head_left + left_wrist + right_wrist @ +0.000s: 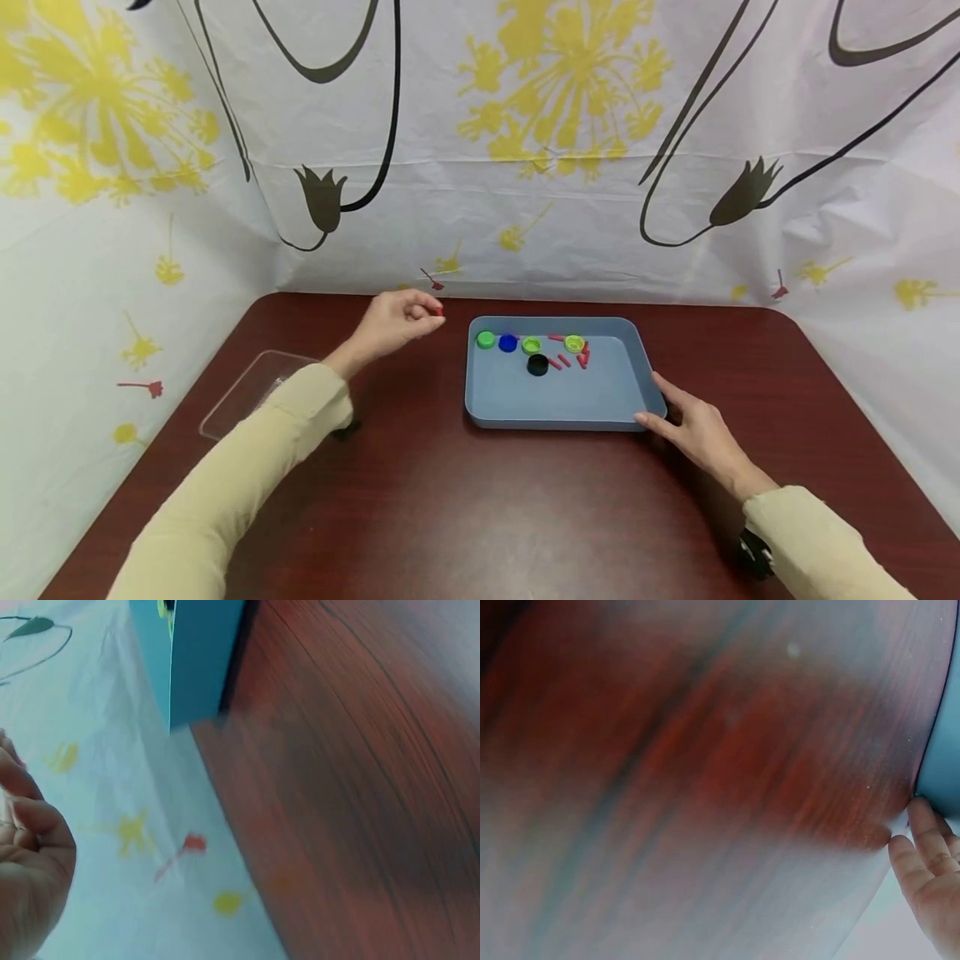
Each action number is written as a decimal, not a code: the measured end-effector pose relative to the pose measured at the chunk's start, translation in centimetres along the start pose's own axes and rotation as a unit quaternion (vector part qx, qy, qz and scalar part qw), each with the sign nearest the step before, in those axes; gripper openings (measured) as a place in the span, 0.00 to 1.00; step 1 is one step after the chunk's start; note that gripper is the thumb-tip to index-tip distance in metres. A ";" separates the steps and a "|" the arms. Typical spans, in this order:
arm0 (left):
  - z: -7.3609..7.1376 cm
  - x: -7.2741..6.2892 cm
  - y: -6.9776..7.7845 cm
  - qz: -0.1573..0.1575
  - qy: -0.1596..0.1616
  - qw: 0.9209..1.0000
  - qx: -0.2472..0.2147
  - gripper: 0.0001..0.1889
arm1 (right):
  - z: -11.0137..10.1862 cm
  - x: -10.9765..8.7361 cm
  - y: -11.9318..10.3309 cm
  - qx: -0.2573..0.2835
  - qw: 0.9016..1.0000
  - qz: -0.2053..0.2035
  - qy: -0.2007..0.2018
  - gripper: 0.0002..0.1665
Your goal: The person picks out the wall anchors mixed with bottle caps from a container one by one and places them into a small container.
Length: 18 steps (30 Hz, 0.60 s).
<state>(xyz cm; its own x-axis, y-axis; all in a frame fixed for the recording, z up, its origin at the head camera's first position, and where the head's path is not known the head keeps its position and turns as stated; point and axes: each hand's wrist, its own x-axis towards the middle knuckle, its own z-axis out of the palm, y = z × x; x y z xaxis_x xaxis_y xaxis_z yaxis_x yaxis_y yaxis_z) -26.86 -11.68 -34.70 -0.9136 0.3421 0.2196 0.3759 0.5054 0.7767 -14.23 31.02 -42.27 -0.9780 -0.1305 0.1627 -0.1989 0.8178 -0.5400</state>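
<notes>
My left hand [397, 321] is raised left of the blue-grey tray [555, 406], pinching a small red piece [438, 311] between thumb and fingertips; most of the piece is hidden. In the left wrist view only the curled fingers [41, 825] show at the left edge. My right hand [701, 429] holds the tray's near right corner, thumb at the front wall and fingers along the right side. Inside the tray lie a green cap [486, 340], a blue cap [507, 343], two yellow-green caps [532, 345], a black cap [537, 365] and several short red sticks [565, 361].
A clear plastic lid or shallow box [251, 387] lies at the left of the dark red-brown table [480, 517], partly behind the left forearm. A white cloth [420, 233] with yellow flowers and dark stems hangs behind the table and at its sides.
</notes>
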 end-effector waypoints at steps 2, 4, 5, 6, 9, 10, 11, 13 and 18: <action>-1.7 -1.1 -0.4 0.007 0.023 0.998 0.060 0.10 | 0.0 0.0 0.1 -0.001 1.000 -0.001 0.003 0.46; -3.5 -2.4 -1.0 0.007 0.048 0.993 0.110 0.10 | 0.1 0.0 0.1 -0.002 1.000 -0.002 0.006 0.45; -4.4 -3.1 -1.4 0.006 0.062 0.989 0.132 0.10 | 0.2 0.0 0.2 -0.002 1.000 -0.003 0.007 0.45; -5.3 -3.8 -1.8 0.002 0.077 0.986 0.151 0.10 | 0.2 0.0 0.2 -0.004 1.000 -0.004 0.008 0.45; -7.9 -6.1 -3.1 -0.021 0.113 0.977 0.181 0.11 | 0.3 0.0 0.2 -0.006 1.000 -0.005 0.009 0.45; -8.5 -6.9 -3.5 -0.032 0.122 0.974 0.186 0.11 | 0.3 0.0 0.2 -0.006 1.000 -0.004 0.007 0.45; -9.1 -7.8 -3.9 -0.046 0.128 0.973 0.186 0.12 | 0.3 0.0 0.2 -0.006 1.000 -0.005 0.007 0.45; -10.0 -9.3 -4.7 -0.072 0.131 0.971 0.185 0.12 | 0.2 0.0 0.2 -0.008 1.000 -0.002 0.004 0.46; -11.3 -12.3 -7.0 -0.090 0.111 0.965 0.221 0.12 | 0.1 0.1 0.3 -0.011 1.000 0.002 0.000 0.46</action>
<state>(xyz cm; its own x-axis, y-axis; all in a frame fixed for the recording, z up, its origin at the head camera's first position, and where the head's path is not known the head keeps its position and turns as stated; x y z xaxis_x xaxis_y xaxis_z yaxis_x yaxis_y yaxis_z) -20.05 -28.36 -36.21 -0.9627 0.0644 0.2627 0.1924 0.8456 0.4979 -14.34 31.16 -42.48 -0.9786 -0.1273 0.1617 -0.1944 0.8299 -0.5229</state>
